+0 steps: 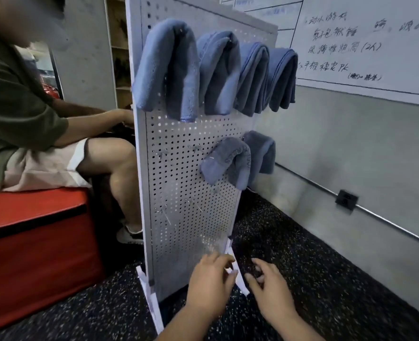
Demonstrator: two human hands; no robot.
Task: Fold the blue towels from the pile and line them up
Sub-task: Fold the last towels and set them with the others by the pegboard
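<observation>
Hanging on pegboard, blue towels well above hands.

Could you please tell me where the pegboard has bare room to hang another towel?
Free: the pegboard left of the two lower towels, and below them down to the left hand and right hand. Crowded: the top row, four towels side by side.

Six blue towels are hanging on one pegboard: four along its top edge, two lower by its right edge. One left hand and one right hand are showing.
</observation>
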